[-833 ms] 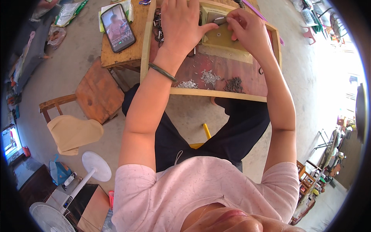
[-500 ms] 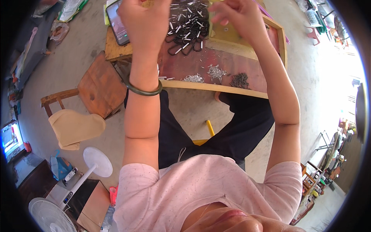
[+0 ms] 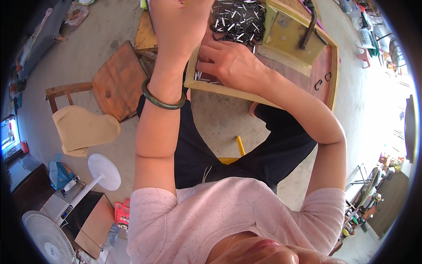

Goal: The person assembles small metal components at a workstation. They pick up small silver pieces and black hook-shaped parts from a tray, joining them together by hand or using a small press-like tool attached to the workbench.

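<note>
My left hand [image 3: 182,26] is raised over the left side of the wooden-rimmed work tray [image 3: 228,90], a dark bangle on its wrist. Its fingers run off the upper edge, so whatever they hold is hidden. Low over the tray's near left corner, my right hand [image 3: 235,66] points its fingers leftward, with a gap between them. Small silvery-white rods [image 3: 204,77] lie right by its fingertips. Just beyond the hand is a tangled heap of black loop-shaped clips [image 3: 239,22] with silvery-white bars. Two black C-shaped pieces [image 3: 323,81] lie at the tray's right.
A yellowish block [image 3: 290,39] with a dark metal lever [image 3: 310,28] stands on the tray's right half. At left are a wooden chair [image 3: 116,79] and a beige cushion [image 3: 83,127]. A white fan [image 3: 48,242] stands at lower left.
My right hand has come down and left from above the yellowish block to the tray's near left corner. My left hand stays raised. The view has shifted, uncovering the lever.
</note>
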A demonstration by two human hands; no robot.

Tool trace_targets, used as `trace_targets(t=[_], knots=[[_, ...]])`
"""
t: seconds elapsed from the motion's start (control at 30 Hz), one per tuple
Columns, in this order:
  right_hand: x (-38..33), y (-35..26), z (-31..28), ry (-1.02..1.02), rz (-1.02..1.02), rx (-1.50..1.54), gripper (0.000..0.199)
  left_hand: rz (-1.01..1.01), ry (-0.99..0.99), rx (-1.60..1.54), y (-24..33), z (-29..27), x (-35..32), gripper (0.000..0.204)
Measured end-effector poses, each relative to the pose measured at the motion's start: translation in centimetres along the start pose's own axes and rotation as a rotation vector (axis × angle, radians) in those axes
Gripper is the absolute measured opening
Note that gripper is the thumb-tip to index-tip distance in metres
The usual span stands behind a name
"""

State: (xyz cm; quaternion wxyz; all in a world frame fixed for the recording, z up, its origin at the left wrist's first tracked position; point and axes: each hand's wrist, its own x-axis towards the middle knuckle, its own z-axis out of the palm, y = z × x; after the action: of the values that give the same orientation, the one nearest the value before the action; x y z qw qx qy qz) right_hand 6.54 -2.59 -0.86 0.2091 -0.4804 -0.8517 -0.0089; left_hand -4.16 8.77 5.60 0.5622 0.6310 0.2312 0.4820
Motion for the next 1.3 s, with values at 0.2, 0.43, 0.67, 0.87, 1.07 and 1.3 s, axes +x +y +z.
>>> trace_targets(t=[0.2, 0.43, 0.67, 0.87, 1.07, 1.3], knots=[[1.1, -0.1, -0.5, -0.079, -0.129, -0.216, 0.008, 0.096, -0.011, 0.026, -0.4, -0.1, -0.3, 0.023], [0.2, -0.1, -1.1, -0.187, -0.196, -0.335, 0.010, 0.094, -0.024, 0.119, -0.4, 0.3, -0.5, 0.023], [-4.5, 0.6, -8.1, -0.042, 0.549, 0.599, 0.014, 0.036, -0.247, 0.099, -1.8, 0.8, -1.4, 0.020], [-10.5, 0.9, -10.4, 0.324, 0.960, 0.978, 0.017, 0.207, -0.479, 0.302, -2.1, 4.0, -4.3, 0.012], [-12.3, 0.0, -10.9, 0.413, 0.979, 0.931, 0.016, 0.172, -0.646, 0.225, -1.9, 7.3, -6.5, 0.014], [-12.6, -0.2, -10.2, 0.455, 0.944, 0.784, 0.016, -0.001, -0.619, 0.123, -3.3, 8.5, -6.6, 0.012]])
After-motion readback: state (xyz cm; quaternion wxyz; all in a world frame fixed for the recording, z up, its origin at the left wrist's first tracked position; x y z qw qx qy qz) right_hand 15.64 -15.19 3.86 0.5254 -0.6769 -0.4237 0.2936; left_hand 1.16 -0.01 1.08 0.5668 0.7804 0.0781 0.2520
